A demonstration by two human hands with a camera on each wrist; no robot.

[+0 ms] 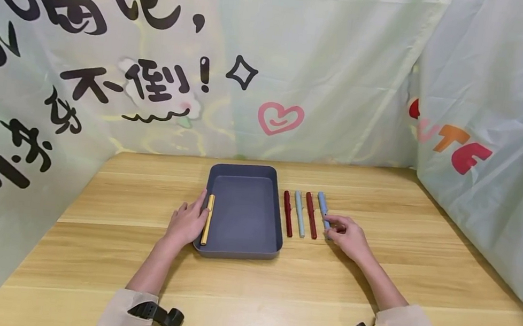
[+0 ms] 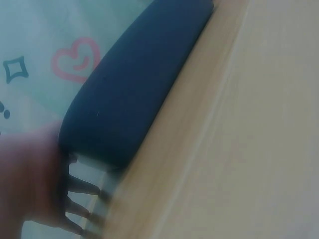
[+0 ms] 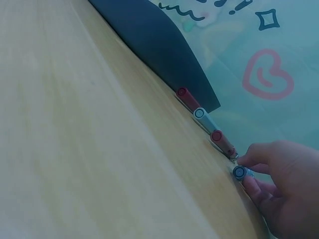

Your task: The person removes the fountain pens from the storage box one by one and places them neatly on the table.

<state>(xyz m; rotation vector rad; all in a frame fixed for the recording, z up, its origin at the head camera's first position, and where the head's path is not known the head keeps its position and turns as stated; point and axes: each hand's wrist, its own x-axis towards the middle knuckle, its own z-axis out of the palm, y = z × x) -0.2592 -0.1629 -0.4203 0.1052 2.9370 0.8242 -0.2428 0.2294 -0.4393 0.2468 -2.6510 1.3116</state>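
The right hand (image 1: 347, 238) pinches the near end of a blue pen (image 1: 323, 209), the pen lying farthest right of the tray (image 1: 239, 252) in a row of four on the bench (image 1: 274, 304). The left hand (image 1: 187, 223) rests with relaxed fingers against the tray's left rim, touching a yellow pen (image 1: 207, 220) that lies along that rim. Between the blue pen and the tray lie a red pen (image 1: 310, 222), a pale blue pen (image 1: 299, 221) and a dark red pen (image 1: 287, 221), side by side.

Right hand (image 1: 348, 238) apparently pinches the blue pen (image 1: 323, 209); left hand (image 1: 188, 222) touches the yellow pen (image 1: 207, 220).
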